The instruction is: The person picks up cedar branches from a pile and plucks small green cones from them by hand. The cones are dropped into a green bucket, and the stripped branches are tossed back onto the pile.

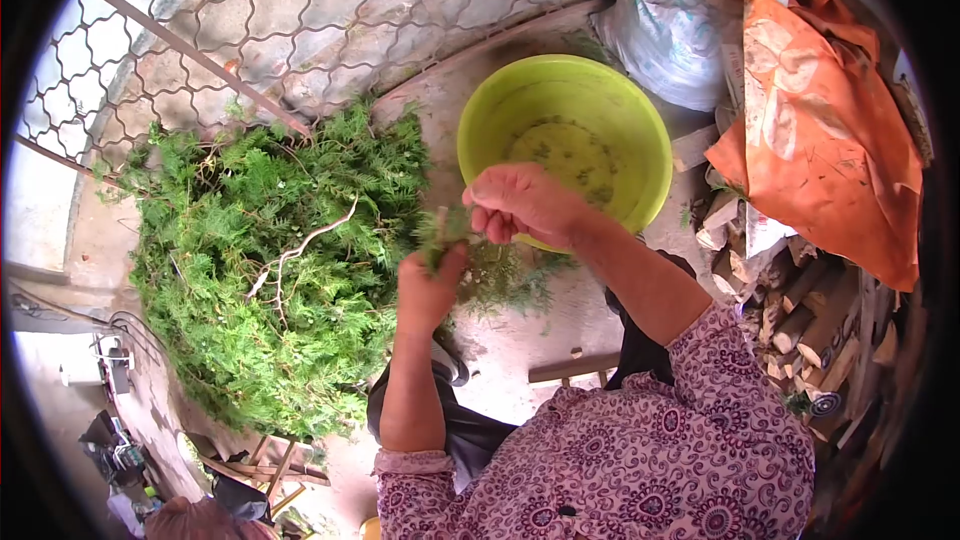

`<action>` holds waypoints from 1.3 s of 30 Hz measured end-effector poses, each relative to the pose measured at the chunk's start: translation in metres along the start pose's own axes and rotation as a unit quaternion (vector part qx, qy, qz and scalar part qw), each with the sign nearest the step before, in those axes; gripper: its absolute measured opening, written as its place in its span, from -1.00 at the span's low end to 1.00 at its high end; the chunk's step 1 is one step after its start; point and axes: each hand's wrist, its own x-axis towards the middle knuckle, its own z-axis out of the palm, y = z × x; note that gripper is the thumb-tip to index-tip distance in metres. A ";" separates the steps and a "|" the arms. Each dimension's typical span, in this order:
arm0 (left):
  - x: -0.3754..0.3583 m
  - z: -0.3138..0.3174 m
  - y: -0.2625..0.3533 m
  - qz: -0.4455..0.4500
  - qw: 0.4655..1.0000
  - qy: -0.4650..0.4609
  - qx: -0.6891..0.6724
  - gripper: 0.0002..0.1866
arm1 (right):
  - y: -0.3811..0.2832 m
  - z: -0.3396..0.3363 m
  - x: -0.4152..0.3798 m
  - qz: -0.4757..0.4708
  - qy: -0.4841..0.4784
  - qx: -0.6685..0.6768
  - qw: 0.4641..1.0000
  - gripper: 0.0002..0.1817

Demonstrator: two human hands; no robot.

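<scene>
My left hand (pixel 430 290) is closed around a small green leafy sprig (pixel 440 237), whose feathery tips show above the fist. Close beside it, my right hand (pixel 520 202) is curled with its fingertips pressed together, in front of the near left rim of a yellow-green basin (pixel 655 120). What those fingers pinch, if anything, is too small to make out. Dark bits lie scattered on the basin's floor. A large heap of cut green branches (pixel 270 270) spreads to the left of my hands, with a bare pale twig (pixel 290 258) lying on top.
A wavy wire mesh (pixel 330 10) runs along the back. At the right are a white sack (pixel 670 30), an orange sheet (pixel 820 140) and stacked firewood (pixel 810 315). Loose green bits (pixel 510 285) lie below the basin. Another person's head (pixel 190 520) shows at bottom left.
</scene>
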 end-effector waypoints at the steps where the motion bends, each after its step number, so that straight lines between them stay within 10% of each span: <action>1: 0.000 -0.006 0.004 -0.024 0.998 -0.003 -0.061 -0.83 | 0.000 -0.004 0.002 -0.027 0.022 -0.024 0.999 -0.79; 12: 0.014 -0.017 -0.012 -0.059 0.934 0.131 -0.327 -0.81 | 0.020 -0.008 -0.007 -0.127 0.026 -0.251 0.959 -0.82; 20: 0.014 -0.011 -0.006 -0.086 0.909 0.085 -0.399 -0.81 | 0.037 0.009 -0.006 -0.275 0.075 -0.498 0.819 -0.80; 36: 0.009 0.006 -0.018 -0.115 0.924 -0.068 -0.359 -0.76 | 0.038 0.012 -0.006 -0.283 0.116 -0.451 0.838 -0.91; 39: 0.012 0.001 -0.015 -0.113 0.933 -0.026 -0.342 -0.79 | 0.025 0.008 -0.008 -0.135 0.064 -0.267 0.952 -0.96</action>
